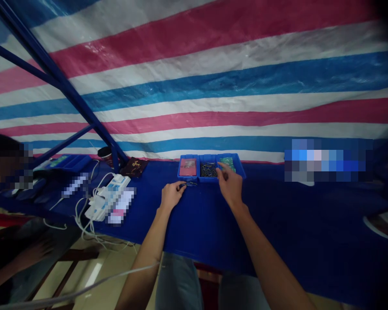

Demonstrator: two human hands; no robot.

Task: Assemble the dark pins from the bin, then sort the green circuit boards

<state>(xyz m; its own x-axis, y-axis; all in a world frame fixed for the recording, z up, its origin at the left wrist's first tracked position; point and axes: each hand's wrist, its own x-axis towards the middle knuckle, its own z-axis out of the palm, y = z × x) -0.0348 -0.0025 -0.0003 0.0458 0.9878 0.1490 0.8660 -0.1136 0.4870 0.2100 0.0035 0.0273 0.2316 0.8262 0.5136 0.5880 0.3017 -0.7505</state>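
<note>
Our left hand (171, 196) pinches small dark metal pieces (188, 184) against the blue desk (278, 224), just before three bins. Our right hand (230, 185), fingers loosely spread, hovers over the middle bin (208, 169). The pieces look light, stiff, slippery; we pinch their ends.

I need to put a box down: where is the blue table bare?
Bare cloth lies right of the right hand, below the three blue trays. Crowded: the white power strip and cables left of the left hand.
</note>
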